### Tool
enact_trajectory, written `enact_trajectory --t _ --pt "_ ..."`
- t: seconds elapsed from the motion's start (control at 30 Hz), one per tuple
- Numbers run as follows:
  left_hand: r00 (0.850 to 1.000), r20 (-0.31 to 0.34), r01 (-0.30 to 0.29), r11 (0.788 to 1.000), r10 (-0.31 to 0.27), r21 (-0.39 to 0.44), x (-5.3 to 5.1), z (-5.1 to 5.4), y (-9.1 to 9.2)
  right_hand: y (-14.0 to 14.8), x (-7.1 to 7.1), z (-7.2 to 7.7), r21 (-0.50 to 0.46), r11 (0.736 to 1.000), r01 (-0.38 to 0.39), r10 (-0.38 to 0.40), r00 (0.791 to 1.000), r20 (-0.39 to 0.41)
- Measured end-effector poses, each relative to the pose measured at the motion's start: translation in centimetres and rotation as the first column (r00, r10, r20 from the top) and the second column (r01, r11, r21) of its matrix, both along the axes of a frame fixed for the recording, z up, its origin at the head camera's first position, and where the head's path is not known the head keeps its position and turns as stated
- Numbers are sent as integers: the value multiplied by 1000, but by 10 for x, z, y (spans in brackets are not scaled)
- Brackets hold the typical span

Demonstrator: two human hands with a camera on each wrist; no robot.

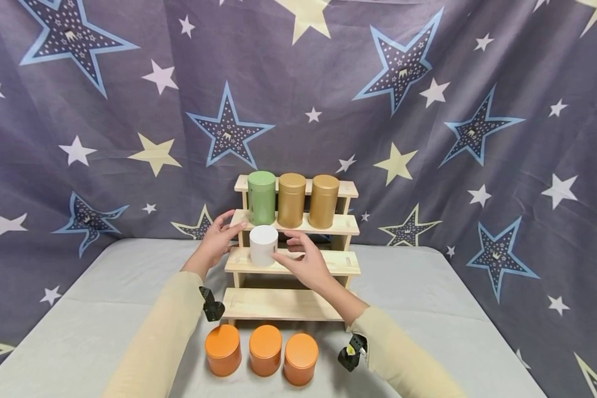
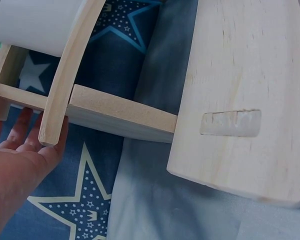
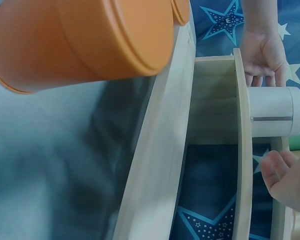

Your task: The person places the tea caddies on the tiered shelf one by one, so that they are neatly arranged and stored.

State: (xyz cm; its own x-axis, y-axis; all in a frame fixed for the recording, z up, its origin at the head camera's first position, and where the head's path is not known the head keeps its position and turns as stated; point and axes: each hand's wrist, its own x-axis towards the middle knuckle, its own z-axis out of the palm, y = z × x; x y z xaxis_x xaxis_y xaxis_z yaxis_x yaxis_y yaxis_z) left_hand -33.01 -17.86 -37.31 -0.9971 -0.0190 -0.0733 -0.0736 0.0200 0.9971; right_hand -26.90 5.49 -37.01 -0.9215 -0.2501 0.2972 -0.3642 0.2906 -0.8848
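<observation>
A white canister (image 1: 263,246) stands upright near the left end of the second wooden step from the bottom. My right hand (image 1: 305,262) is at its right side with the thumb and fingers spread; in the right wrist view a small gap shows between that hand (image 3: 290,180) and the canister (image 3: 275,111). My left hand (image 1: 216,243) is at the left end of the wooden stand (image 1: 288,304), its fingers reaching beside the upper step. In the left wrist view, the left hand's fingers (image 2: 21,131) pass partly behind the wood, so whether they touch it is unclear.
On the step above stand a green canister (image 1: 262,199) and two gold canisters (image 1: 291,202). Three orange canisters (image 1: 265,351) stand in a row on the grey cloth before the stand. A star-patterned curtain (image 1: 328,132) hangs behind.
</observation>
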Motion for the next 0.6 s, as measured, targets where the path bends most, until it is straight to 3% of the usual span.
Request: enact_trajectory --t 0.43,0.6 --pt "1000 4 3 1000 -3 -4 1 1 1 21 13 1 15 1000 5 -5 999 -37" --pt "1000 1 1 1000 -1 -10 0 0 0 28 20 1 -2 1000 -8 8 1000 -13"
